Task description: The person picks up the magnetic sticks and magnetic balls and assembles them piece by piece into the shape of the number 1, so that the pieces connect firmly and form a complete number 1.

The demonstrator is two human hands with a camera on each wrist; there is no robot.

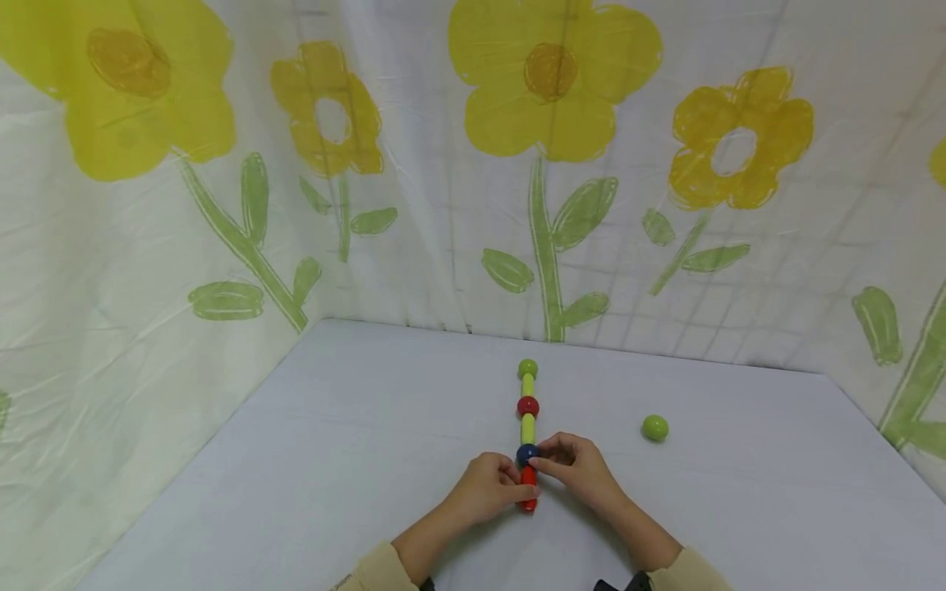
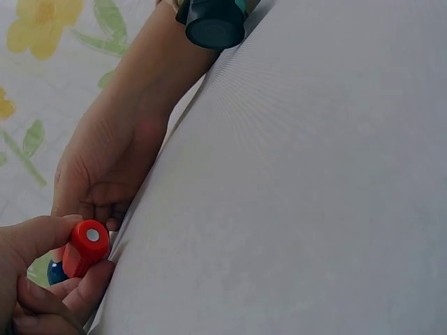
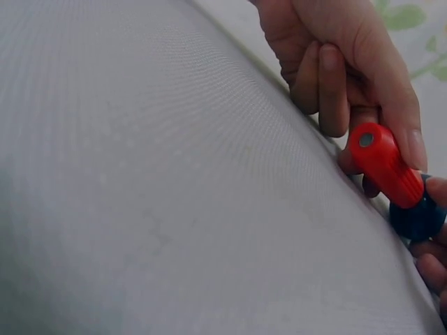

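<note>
A chain of balls and short rods lies on the table, running away from me in the head view. At its near end my left hand (image 1: 480, 490) pinches a red rod (image 1: 529, 475) between thumb and fingers. The rod's free end carries a round silvery disc, seen in both wrist views. My right hand (image 1: 584, 474) pinches the blue ball (image 1: 527, 455) that touches the rod's far end. Beyond it come a yellow-green rod (image 1: 528, 428), a red ball (image 1: 528, 407), another yellow-green rod (image 1: 528, 385) and a green ball (image 1: 528, 368).
A loose green ball (image 1: 654, 428) sits on the white tabletop (image 1: 355, 427), to the right of the chain. Behind the table and along its sides hangs a pale curtain (image 1: 421, 205) printed with yellow flowers.
</note>
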